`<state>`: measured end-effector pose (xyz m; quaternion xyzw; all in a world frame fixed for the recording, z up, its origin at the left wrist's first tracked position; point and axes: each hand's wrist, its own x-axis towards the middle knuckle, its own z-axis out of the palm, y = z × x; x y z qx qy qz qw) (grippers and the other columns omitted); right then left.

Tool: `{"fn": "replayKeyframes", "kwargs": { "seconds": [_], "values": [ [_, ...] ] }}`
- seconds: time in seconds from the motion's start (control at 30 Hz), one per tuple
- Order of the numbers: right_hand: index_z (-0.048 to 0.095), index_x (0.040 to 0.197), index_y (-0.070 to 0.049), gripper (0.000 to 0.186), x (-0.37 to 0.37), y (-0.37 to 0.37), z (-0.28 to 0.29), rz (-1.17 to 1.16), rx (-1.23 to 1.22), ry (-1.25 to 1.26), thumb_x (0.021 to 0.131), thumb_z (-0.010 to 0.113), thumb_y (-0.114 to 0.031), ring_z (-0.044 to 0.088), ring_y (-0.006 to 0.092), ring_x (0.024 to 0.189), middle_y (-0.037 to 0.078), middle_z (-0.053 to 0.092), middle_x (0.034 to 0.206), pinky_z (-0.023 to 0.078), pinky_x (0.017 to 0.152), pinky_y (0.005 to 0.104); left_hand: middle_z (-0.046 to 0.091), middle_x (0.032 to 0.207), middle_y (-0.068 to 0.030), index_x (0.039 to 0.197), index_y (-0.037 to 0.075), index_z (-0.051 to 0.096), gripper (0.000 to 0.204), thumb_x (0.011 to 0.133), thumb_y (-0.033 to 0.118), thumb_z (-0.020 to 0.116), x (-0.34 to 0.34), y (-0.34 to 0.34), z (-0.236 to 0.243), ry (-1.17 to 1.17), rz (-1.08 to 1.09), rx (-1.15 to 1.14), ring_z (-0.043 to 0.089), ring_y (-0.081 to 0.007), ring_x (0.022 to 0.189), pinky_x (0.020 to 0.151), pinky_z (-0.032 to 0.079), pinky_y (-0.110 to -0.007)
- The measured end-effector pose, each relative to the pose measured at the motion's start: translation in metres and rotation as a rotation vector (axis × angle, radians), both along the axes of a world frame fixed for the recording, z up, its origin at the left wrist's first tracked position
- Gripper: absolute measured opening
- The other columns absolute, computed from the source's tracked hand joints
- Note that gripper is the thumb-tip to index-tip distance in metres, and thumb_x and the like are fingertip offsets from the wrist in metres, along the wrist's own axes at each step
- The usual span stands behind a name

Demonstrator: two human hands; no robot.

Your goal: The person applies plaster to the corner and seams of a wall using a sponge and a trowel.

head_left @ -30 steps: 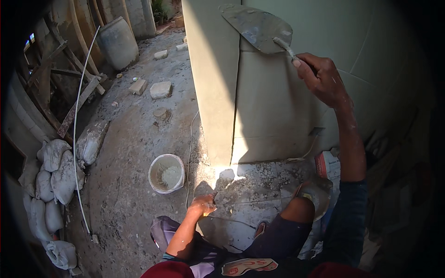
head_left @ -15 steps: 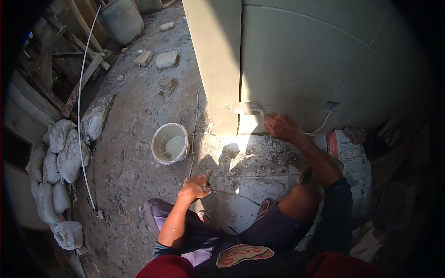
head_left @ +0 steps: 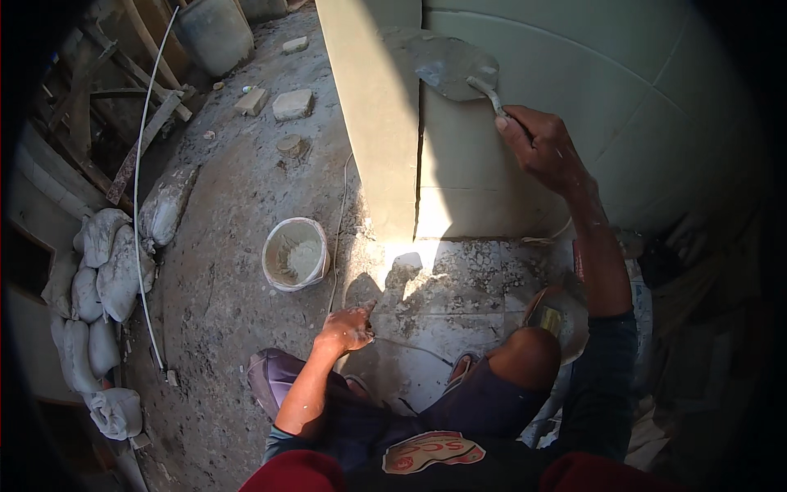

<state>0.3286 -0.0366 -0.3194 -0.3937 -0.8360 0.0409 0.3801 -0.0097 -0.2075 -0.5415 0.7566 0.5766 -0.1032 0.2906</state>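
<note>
My right hand (head_left: pixel 541 146) is wrapped around the handle of a pointed metal trowel (head_left: pixel 453 67). The trowel's broad blade is raised against the smooth grey-green wall (head_left: pixel 525 74), its tip reaching left over the dark vertical joint beside the pillar (head_left: pixel 369 107). My left hand (head_left: pixel 346 330), spotted with pale paste, hangs near my left knee with the index finger stretched forward and nothing visible in it. Just beyond it stands a white bucket (head_left: pixel 266 261) with wet grey paste (head_left: pixel 305 261) inside.
A thin cable (head_left: pixel 341 213) runs along the floor past the bucket. Filled sacks (head_left: pixel 123 275) are piled at the left beside a long white pipe (head_left: pixel 139 180). Blocks (head_left: pixel 293 105) lie farther back, with lumber (head_left: pixel 86 123) at the far left. Near my right knee is a round pan (head_left: pixel 574 324).
My right hand has lifted the trowel from low beside the pillar's edge to higher up the wall and slightly right. The left hand has stayed almost still.
</note>
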Motion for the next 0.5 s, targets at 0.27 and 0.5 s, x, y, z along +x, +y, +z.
{"fn": "replayKeyframes", "kwargs": {
  "seconds": [0.27,0.5],
  "values": [
    [0.059,0.090,-0.001,0.022,0.001,-0.003,-0.158,0.049,0.055,-0.504,0.093,0.055,-0.023,0.067,0.0360,0.070,0.017,0.065,0.080,0.056,0.065,0.0452,0.067,0.113,-0.0200,0.150,0.015,0.035,0.078,0.079,0.028,0.066,0.006,0.002,0.000,0.040,-0.012,-0.049,0.064,-0.0380,0.104,0.087,0.051,-0.047],
    [0.063,0.090,0.001,0.023,0.001,-0.008,0.040,-0.097,0.267,-0.243,0.094,0.057,-0.021,0.063,0.0362,0.065,0.020,0.063,0.077,0.049,0.064,0.0448,0.063,0.123,-0.0208,0.150,0.014,0.034,0.079,0.080,0.030,0.066,0.009,0.011,-0.022,0.022,-0.035,-0.002,0.061,-0.0393,0.110,0.091,0.050,-0.046]
  ]
}}
